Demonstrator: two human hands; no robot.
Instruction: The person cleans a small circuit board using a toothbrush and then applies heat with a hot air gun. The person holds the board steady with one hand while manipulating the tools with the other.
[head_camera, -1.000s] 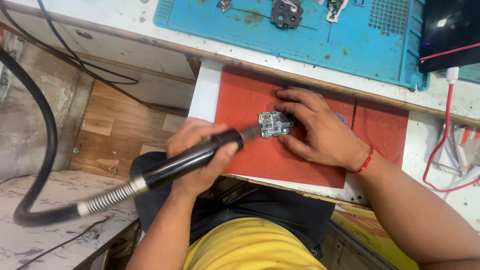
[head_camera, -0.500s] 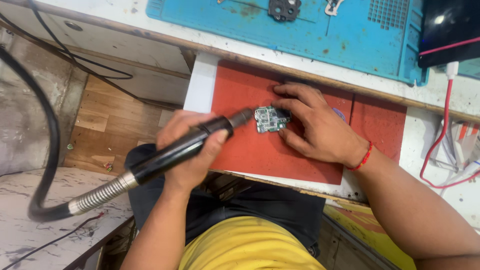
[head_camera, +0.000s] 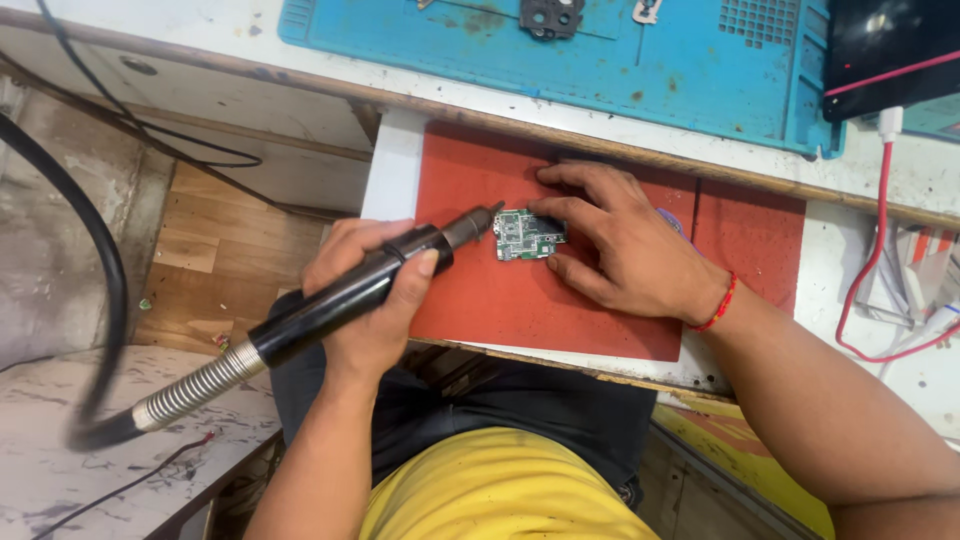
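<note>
One small green circuit board (head_camera: 528, 234) lies flat on a red mat (head_camera: 500, 300) at the front edge of the bench (head_camera: 395, 170). The right hand (head_camera: 625, 250) rests on the mat with its fingers spread, fingertips pressing the board's right side and top edge, pinning it rather than gripping it. The left hand (head_camera: 375, 300) is clenched around a black hot-air handpiece (head_camera: 350, 295), whose metal nozzle (head_camera: 475, 225) points at the board's left edge, just beside it. A ribbed metal collar and a thick black hose (head_camera: 100, 300) trail from the handpiece toward the lower left. A red thread bracelet (head_camera: 718, 305) circles the right wrist. Farther back on the bench lies a blue work mat (head_camera: 650, 70) carrying small metal parts, and a red cable (head_camera: 870, 270) hangs at the right.
</note>
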